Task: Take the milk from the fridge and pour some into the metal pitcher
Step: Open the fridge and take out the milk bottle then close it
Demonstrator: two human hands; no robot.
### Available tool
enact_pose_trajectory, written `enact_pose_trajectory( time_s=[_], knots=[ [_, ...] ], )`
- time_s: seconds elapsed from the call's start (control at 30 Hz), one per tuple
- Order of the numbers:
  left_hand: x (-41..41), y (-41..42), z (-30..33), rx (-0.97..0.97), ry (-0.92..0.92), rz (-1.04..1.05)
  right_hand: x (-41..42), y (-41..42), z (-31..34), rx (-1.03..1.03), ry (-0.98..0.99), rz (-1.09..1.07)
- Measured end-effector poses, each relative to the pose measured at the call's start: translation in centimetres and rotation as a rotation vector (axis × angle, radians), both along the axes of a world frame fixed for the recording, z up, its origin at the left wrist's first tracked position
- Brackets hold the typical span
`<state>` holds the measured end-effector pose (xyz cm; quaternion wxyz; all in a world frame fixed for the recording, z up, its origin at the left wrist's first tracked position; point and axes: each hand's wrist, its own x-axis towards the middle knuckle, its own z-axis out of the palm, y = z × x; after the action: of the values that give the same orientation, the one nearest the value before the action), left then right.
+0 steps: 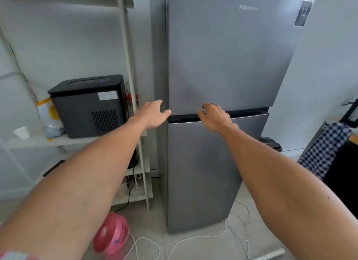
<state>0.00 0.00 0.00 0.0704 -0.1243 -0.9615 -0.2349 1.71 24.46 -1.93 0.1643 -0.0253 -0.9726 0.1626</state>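
A tall grey two-door fridge [222, 66] stands straight ahead with both doors closed. A dark handle groove [249, 112] runs between the upper and lower door. My left hand [153, 114] reaches to the fridge's left edge at the groove, fingers apart, thumb tip at the door corner. My right hand [213, 116] hovers over the groove near its middle, fingers curled loosely and holding nothing. No milk and no metal pitcher are in view.
A white shelf unit [133, 105] stands left of the fridge, carrying a black appliance [89, 105], a white cup [22, 132] and a bag. A pink fan [112, 236] and white cables [193, 238] lie on the floor. A checked cloth [325, 149] hangs at right.
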Motion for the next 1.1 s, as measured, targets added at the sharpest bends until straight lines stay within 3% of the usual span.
enact_pose_trajectory(
  time_s=[0.47, 0.67, 0.93, 1.1],
  knots=[
    [-6.2, -0.6, -10.4, 0.210, -0.189, -0.070, -5.2, -1.9, -6.5, -0.185, -0.096, -0.026],
    [-9.6, 0.3, -13.9, 0.328, -0.275, -0.102, -7.7, -3.6, -7.9, -0.344, -0.025, -0.005],
    [-12.7, 1.4, -16.6, 0.606, -0.260, -0.197, -10.2, -4.2, -10.2, -0.505, 0.095, -0.089],
    [-12.8, 1.4, -17.6, 0.626, -0.261, -0.286, -10.4, -4.2, -10.2, -0.505, 0.101, -0.118]
  ],
)
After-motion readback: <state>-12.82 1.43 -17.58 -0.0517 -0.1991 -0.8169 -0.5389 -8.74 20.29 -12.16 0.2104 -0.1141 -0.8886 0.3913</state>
